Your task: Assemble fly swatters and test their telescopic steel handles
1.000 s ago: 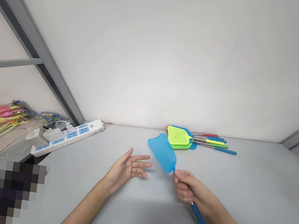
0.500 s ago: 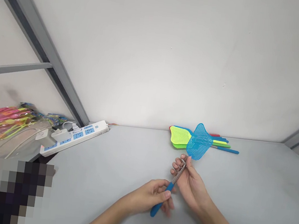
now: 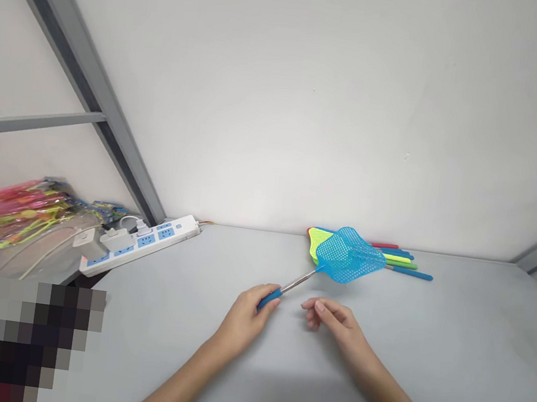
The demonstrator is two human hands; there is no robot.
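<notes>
A blue fly swatter (image 3: 350, 258) with a perforated leaf-shaped head and a metal shaft is raised over the table. My left hand (image 3: 249, 314) is closed around its blue grip. The head points right and away from me, overlapping a stack of swatters behind it. My right hand (image 3: 334, 322) holds nothing, just below the metal shaft and apart from it, its fingers loosely curled and partly separated. In the stack, a yellow swatter head (image 3: 315, 239) shows at the left and several coloured handles (image 3: 403, 265) stick out to the right.
A white power strip (image 3: 144, 245) with plugged-in adapters lies at the table's left edge. Beyond it are plastic-wrapped colourful items (image 3: 24, 212). A white wall (image 3: 280, 110) rises behind the grey table (image 3: 469, 333), with a grey metal post (image 3: 87, 78) at left.
My right hand has let go of the metal shaft. My left hand has moved left and slightly up with the swatter, which now lies at a flatter angle, its head turned to the right.
</notes>
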